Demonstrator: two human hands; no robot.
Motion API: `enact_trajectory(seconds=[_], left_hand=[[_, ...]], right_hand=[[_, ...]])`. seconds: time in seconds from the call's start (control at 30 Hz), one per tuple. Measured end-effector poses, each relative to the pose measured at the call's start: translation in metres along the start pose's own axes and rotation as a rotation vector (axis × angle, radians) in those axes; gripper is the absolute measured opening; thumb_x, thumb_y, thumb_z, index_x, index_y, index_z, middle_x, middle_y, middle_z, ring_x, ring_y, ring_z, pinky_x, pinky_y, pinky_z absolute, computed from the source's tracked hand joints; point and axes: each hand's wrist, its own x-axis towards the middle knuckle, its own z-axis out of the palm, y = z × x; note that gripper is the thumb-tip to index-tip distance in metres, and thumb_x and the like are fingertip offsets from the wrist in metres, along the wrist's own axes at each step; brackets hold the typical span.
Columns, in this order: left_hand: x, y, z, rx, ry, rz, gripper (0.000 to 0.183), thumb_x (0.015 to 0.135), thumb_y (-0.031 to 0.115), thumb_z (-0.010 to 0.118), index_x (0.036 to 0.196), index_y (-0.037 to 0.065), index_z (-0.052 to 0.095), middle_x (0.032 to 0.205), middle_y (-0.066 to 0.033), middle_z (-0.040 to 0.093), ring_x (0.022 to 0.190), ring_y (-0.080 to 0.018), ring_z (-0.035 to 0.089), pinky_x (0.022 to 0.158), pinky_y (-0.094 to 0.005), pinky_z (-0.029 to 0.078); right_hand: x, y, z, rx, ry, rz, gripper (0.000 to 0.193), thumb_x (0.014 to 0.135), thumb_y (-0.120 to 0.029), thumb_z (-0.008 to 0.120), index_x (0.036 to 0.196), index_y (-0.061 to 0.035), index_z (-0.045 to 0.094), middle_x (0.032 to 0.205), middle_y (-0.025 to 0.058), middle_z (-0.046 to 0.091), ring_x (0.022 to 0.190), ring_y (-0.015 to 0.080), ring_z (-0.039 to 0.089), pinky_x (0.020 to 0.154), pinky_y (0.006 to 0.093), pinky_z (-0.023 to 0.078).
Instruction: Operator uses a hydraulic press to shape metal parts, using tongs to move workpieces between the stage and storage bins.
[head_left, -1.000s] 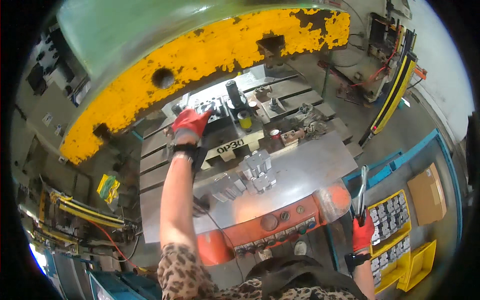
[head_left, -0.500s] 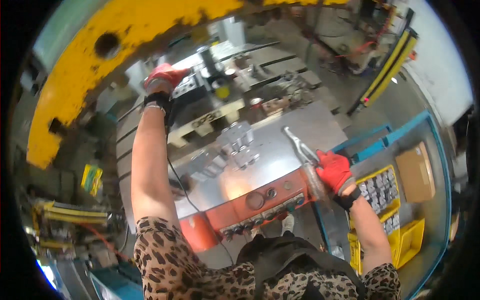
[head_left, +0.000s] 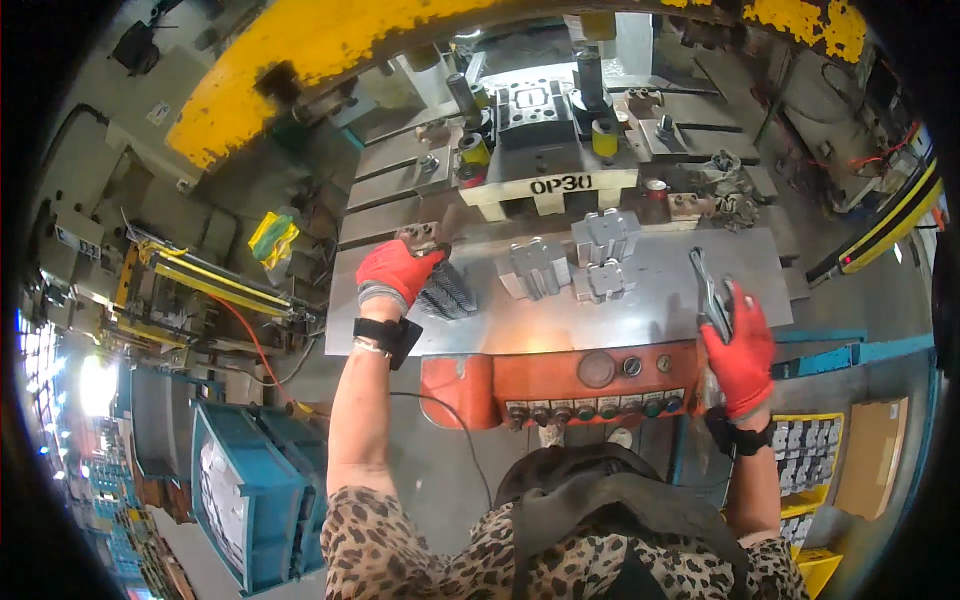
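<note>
A: ok, what's each hand actually doing here?

B: Right hand (head_left: 740, 352) has the tongs (head_left: 710, 290), fingers partly curled round the handle end, one finger poking up straighter. Left hand (head_left: 398, 275) has bent fingers over the top of the ridged block (head_left: 447, 293). Looks like contact, but can't tell if it's really gripping.

A: and where's the stuff sitting?

B: Block's on the left part of the plate (head_left: 660, 258). Tongs are over the right end, head pointing away from the person. Can't tell if they touch the metal.

A: why hold them so far down?

B: My guess, it keeps the glove clear of the working end and gives more reach. Silver parts (head_left: 605, 235) stand grouped between the hands, in front of the die (head_left: 540, 160), probably so they're handy from either side.

A: how do they look?

B: Tongs are long, slim, shiny bare metal, nothing in the tips that I can see. Block's dark grey with fine close ridges, and the glove hides part of its top.
</note>
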Motion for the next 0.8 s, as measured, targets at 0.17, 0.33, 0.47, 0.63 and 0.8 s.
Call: enact_trajectory(seconds=[0.17,0.33,0.47,0.63,0.8], left_hand=[[0.007,-0.032,0.014,0.149,-0.011,0.003,0.060,0.082,0.058,0.066,0.110,0.004,0.070,0.096,-0.0180,0.073,0.092,-0.0347,0.069,0.082,-0.0434,0.052],[0.012,-0.082,0.034,-0.528,-0.041,-0.020,0.050,0.090,0.050,0.063,0.115,0.007,0.067,0.094,-0.0134,0.072,0.083,-0.0285,0.069,0.072,-0.0388,0.053],[-0.009,-0.106,0.057,-1.122,-0.260,-0.236,0.062,0.093,0.059,0.056,0.139,0.018,0.053,0.120,-0.0090,0.063,0.081,-0.0294,0.065,0.066,-0.0423,0.056],[-0.015,-0.102,0.074,-1.430,-0.483,-0.237,0.065,0.092,0.064,0.054,0.143,0.024,0.048,0.115,-0.0096,0.062,0.080,-0.0318,0.065,0.071,-0.0494,0.059],[0.003,-0.100,0.086,-1.486,-0.704,-0.315,0.069,0.096,0.063,0.048,0.148,0.019,0.041,0.128,-0.0174,0.057,0.099,-0.0381,0.066,0.084,-0.0588,0.056]], right_hand=[[0.011,-0.073,0.017,0.236,-0.260,-0.074,0.066,0.080,-0.027,0.075,0.137,-0.0045,0.052,0.117,0.0239,0.059,0.106,0.0411,0.059,0.090,0.0468,0.049],[0.028,-0.141,0.066,0.666,-0.483,-0.155,0.061,0.084,-0.031,0.073,0.134,-0.0020,0.054,0.112,0.0205,0.063,0.094,0.0338,0.064,0.083,0.0409,0.052],[0.053,-0.186,0.138,1.146,-0.853,-0.151,0.063,0.088,-0.023,0.070,0.146,-0.0099,0.046,0.138,0.0183,0.054,0.124,0.0275,0.054,0.096,0.0341,0.050],[0.065,-0.223,0.213,1.037,-0.784,-0.201,0.058,0.099,-0.047,0.053,0.145,-0.0115,0.047,0.140,0.0154,0.052,0.125,0.0227,0.051,0.089,0.0340,0.053],[0.075,-0.242,0.232,1.551,-1.160,0.516,0.068,0.094,-0.069,0.046,0.131,-0.0137,0.059,0.115,0.0089,0.066,0.102,0.0203,0.062,0.080,0.0334,0.052]])
